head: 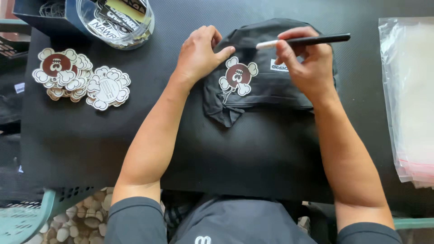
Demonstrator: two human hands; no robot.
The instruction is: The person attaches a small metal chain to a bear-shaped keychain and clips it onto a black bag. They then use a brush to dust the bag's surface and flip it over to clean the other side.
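A black mat (135, 135) covered the table, and a small black pouch bag (266, 86) lay at its middle. A stack of clear plastic sleeves (409, 95) lay at the right edge, a clear tub of labels (115, 20) at the top left. Flower-shaped tags (79, 79) were piled at the left, well apart from the bag. One brown tag (238, 76) hung on the bag's zipper. The left hand (197, 54) pressed the bag, fingers curled, thumb beside the tag. The right hand (305, 61) pinched a black pen (303, 41) between thumb and fingers.
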